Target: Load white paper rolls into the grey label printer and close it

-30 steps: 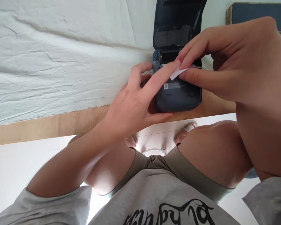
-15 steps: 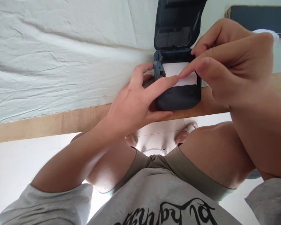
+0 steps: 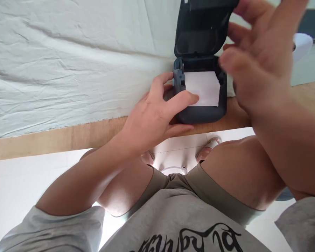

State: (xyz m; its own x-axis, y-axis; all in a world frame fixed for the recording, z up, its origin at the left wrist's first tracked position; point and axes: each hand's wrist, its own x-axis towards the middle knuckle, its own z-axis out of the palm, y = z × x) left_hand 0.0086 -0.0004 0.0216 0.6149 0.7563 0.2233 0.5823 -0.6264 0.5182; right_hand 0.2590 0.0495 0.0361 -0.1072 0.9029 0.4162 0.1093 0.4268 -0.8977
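A small black portable printer [image 3: 203,115] sits at the table's front edge, its lid [image 3: 196,35] swung up and back. White paper [image 3: 206,82] lies across its inside and reaches toward the front rim. My left hand [image 3: 154,108] wraps around the printer's left side, with the thumb pressed flat on the paper and the other fingers along the side and front. At the lid's right edge is my right hand [image 3: 262,52], somewhat blurred, its fingers apart. Its upper fingertips reach the lid's edge, and its thumb hovers by the printer's right corner.
Pale cloth [image 3: 81,63] with creases covers the table, leaving a wooden front edge [image 3: 55,136] bare. A dark flat panel [image 3: 313,24] lies at the far right, with a white rounded object [image 3: 303,45] in front of it, partly behind my right hand. My legs are below the edge.
My right hand has left the paper and moved up to the lid's right edge, its fingers spreading. More paper now shows, reaching nearer the front rim. My left thumb has shifted slightly down.
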